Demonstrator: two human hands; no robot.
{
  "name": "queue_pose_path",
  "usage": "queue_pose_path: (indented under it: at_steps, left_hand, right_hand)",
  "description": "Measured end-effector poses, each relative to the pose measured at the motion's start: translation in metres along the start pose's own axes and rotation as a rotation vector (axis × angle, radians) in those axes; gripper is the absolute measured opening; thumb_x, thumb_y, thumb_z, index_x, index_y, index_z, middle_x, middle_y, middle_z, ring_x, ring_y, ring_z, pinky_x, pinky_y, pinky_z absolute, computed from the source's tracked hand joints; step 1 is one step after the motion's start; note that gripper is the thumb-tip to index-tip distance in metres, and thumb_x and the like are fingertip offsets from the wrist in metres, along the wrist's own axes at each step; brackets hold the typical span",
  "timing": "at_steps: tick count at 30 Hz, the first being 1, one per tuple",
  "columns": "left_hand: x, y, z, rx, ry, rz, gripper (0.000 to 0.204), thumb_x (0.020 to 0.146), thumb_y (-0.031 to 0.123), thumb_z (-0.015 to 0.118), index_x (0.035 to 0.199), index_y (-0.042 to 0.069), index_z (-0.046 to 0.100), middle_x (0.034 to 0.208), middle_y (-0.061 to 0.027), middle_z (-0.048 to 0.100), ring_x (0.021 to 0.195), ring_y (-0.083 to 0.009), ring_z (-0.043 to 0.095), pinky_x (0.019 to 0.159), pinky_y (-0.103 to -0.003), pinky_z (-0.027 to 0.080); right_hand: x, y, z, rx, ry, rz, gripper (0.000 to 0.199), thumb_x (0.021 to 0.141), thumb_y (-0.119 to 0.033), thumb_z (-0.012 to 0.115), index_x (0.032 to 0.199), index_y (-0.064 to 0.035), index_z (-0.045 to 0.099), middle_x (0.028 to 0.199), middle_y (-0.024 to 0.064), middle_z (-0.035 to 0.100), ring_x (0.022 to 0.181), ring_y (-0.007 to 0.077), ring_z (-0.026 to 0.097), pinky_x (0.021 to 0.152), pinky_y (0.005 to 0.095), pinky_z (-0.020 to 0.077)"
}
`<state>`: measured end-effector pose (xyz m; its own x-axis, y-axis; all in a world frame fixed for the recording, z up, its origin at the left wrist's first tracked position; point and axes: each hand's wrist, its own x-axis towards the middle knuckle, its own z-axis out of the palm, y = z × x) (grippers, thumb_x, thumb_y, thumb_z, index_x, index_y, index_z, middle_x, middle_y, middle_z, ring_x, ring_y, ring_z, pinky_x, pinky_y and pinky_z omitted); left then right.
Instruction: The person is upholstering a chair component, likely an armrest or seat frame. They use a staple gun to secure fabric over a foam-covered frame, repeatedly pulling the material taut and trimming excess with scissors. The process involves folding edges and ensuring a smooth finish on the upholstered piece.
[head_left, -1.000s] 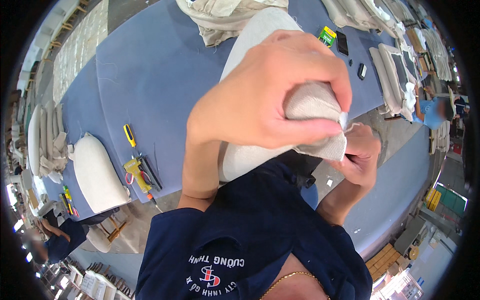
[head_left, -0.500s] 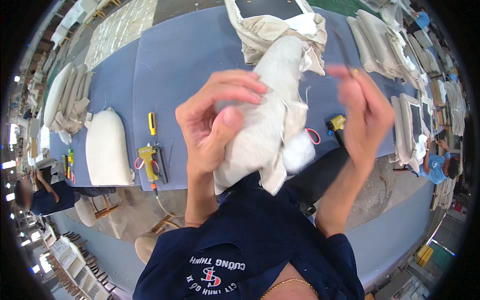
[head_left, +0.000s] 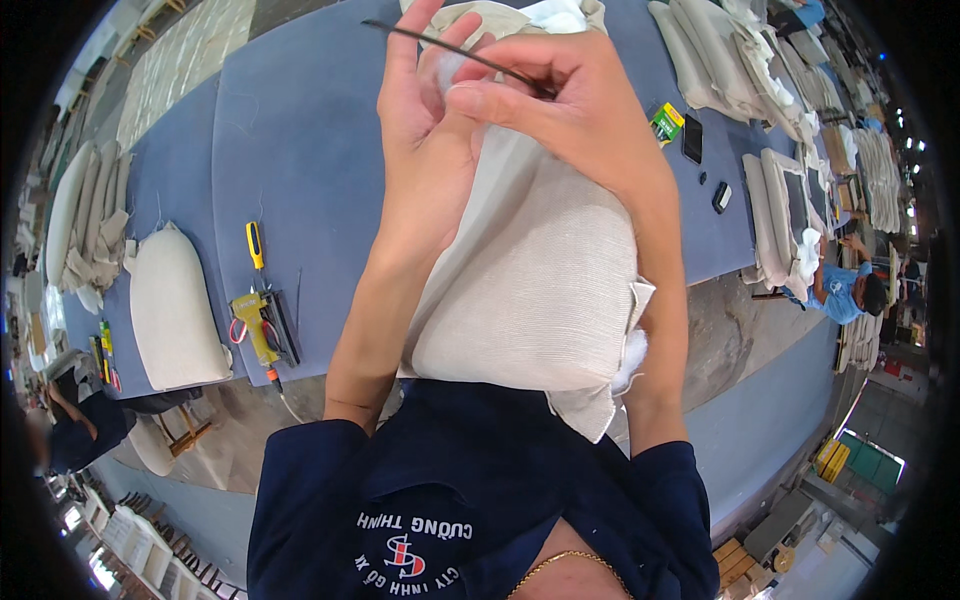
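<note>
A beige ribbed fabric cushion (head_left: 535,270) lies across my lap against the table edge, with a loose fabric corner and white stuffing (head_left: 630,358) poking out at its lower right. Above its far end, my two hands meet. My right hand (head_left: 580,105) is closed around a thin dark rod (head_left: 455,50), which slants up to the left past my left fingers. Cupped in my left hand (head_left: 425,130) is a small white tuft of stuffing (head_left: 455,72), its fingers partly stretched upward. My right fingertips are close to the tuft; whether they touch it is hidden.
On the blue-grey table (head_left: 300,130) at left are a finished cushion (head_left: 180,305), a yellow screwdriver (head_left: 255,245) and an air stapler (head_left: 258,325) with its hose. To the right lie a green-yellow box (head_left: 667,123), a phone (head_left: 693,139) and stacked cushions (head_left: 700,55). Co-workers sit at both sides.
My hands have come together from either side of the cushion, and the right one brought the rod across. The cushion is turned and lower. My view has shifted, uncovering the box and phone.
</note>
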<state>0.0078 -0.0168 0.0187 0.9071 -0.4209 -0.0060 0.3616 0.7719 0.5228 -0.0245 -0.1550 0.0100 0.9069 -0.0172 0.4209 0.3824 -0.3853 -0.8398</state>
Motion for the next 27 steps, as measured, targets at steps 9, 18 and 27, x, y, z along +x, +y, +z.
queue_pose_path:
  at_steps: [9,18,27]
  left_hand:
    - [0.008,0.015,-0.047,0.719,-0.147,0.339,0.071,0.088,-0.013,0.046,0.154,0.005,0.027,0.152,-0.0286,0.040,0.135,-0.0340,0.051,0.114,-0.044,0.043]
    - [0.027,0.024,-0.045,0.441,-0.202,0.336,0.064,0.087,-0.012,0.040,0.148,0.004,0.030,0.151,-0.0282,0.040,0.135,-0.0311,0.051,0.112,-0.041,0.043]
    - [0.023,0.037,-0.057,0.531,-0.105,0.363,0.079,0.076,-0.014,0.039,0.149,0.010,0.021,0.152,-0.0288,0.039,0.129,-0.0325,0.054,0.100,-0.035,0.052]
  right_hand:
    - [0.032,0.002,0.005,0.220,-0.144,0.184,0.026,0.091,-0.017,0.075,0.106,0.0036,0.070,0.083,0.0009,0.066,0.075,0.0061,0.056,0.067,0.0231,0.0455]
    - [0.059,0.019,0.015,0.169,-0.201,0.108,0.033,0.084,-0.020,0.080,0.107,0.0029,0.074,0.084,0.0036,0.070,0.078,0.0069,0.061,0.072,0.0243,0.0488]
    - [0.079,0.022,0.038,0.191,-0.313,-0.049,0.029,0.080,-0.017,0.078,0.100,0.0042,0.074,0.082,0.0095,0.073,0.074,0.0124,0.066,0.068,0.0289,0.0507]
